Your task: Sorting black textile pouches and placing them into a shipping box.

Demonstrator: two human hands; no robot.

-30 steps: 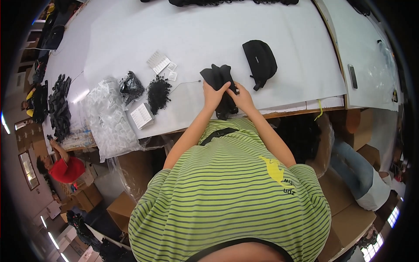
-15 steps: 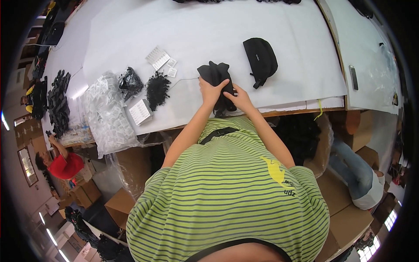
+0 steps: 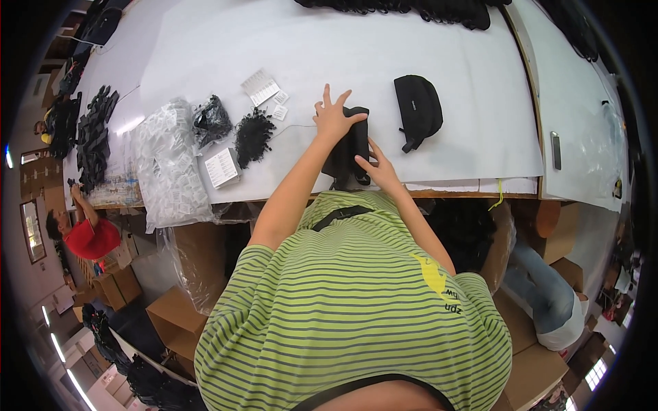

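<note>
Hands at the near edge of a white paper-covered work table (image 3: pixel 205 48), both on one small black fabric pouch (image 3: pixel 356 140) that lies just inside that edge, roughly at its middle. Left hand (image 3: pixel 332 118) rests on the pouch's far left corner, fingers spread and extended, palm down, thumb across the pouch top. Right hand (image 3: pixel 378 168) sits at the pouch's near right side, index finger and thumb parted against the fabric; whether they pinch it cannot be told. Remaining right fingers are hidden.

Second black fabric pouch with a rounded top (image 3: pixel 418 109) lies just to the right, apart from the first, a short strap trailing toward the near edge. To the left: a loose heap of small black cords (image 3: pixel 253 133), a clear bag holding black pieces (image 3: pixel 211 120), a white printed card (image 3: pixel 223 166), and a large pile of clear plastic sachets (image 3: pixel 168 161) reaching the near left edge. Flat white label sheet (image 3: pixel 260 85) lies farther in. Row of black goods (image 3: pixel 411 8) lines the far edge.
</note>
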